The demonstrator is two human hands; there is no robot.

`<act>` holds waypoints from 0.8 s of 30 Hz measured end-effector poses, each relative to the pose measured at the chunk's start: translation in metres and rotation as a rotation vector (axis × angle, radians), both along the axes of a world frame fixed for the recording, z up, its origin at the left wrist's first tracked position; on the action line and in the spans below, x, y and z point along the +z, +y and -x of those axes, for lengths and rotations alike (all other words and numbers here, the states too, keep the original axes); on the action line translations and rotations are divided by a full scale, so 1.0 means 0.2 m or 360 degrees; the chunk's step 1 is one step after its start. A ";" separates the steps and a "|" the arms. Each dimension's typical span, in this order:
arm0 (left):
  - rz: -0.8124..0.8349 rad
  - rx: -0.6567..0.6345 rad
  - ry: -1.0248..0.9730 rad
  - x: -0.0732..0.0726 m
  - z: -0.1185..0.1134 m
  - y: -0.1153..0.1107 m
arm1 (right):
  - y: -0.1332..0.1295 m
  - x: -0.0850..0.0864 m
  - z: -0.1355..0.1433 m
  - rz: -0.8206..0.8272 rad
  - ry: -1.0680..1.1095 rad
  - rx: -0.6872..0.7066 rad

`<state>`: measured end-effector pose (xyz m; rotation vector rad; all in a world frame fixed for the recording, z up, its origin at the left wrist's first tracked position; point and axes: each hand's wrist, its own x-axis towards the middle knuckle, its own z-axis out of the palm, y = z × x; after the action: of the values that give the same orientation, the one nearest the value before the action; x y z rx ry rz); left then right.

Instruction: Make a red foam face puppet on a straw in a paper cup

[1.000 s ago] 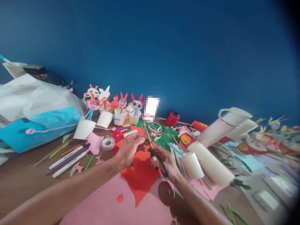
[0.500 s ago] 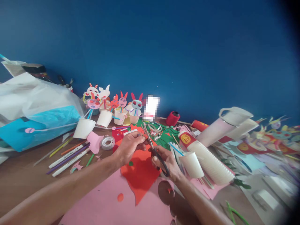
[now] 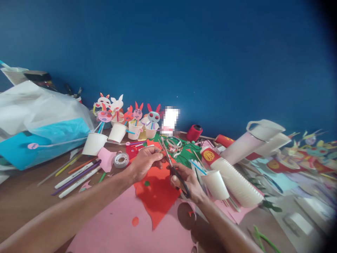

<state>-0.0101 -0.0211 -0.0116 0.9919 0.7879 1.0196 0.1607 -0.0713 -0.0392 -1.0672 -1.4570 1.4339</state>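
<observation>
a: what does my remote feed show nearest me?

b: foreground: pink sheet [image 3: 126, 218] on the table [image 3: 23, 200]; red paper [image 3: 158, 203] overlies it.

a: and the hands i follow?

b: above the red paper, the right hand [image 3: 189, 181] grips black-handled scissors [image 3: 174, 172], blades pointing away from me. the left hand [image 3: 147, 160] has its fingers pinched together beside those blades; what they might hold, i cannot tell.

a: farther back?

b: left, tape roll [image 3: 121, 160]; then rabbit-faced figures [image 3: 138, 114] in white cups [image 3: 152, 131]; finally, blue wall [image 3: 168, 52].
</observation>
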 end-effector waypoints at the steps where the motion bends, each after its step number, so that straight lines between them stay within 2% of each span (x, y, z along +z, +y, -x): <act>1: 0.0002 -0.0005 0.0004 0.00 0.00 0.00 | 0.00 0.00 0.00 0.0007 0.0005 -0.0003; 18: 0.0003 -0.0048 0.0054 0.00 0.01 0.01 | 0.00 0.01 -0.01 0.0079 0.0051 -0.0002; 24: 0.0027 -0.0058 0.0026 0.00 0.00 0.01 | 0.00 0.00 0.00 0.0029 0.0076 0.0013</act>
<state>-0.0101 -0.0200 -0.0118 0.9976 0.7881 0.9733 0.1614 -0.0721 -0.0396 -1.0321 -1.4188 1.4712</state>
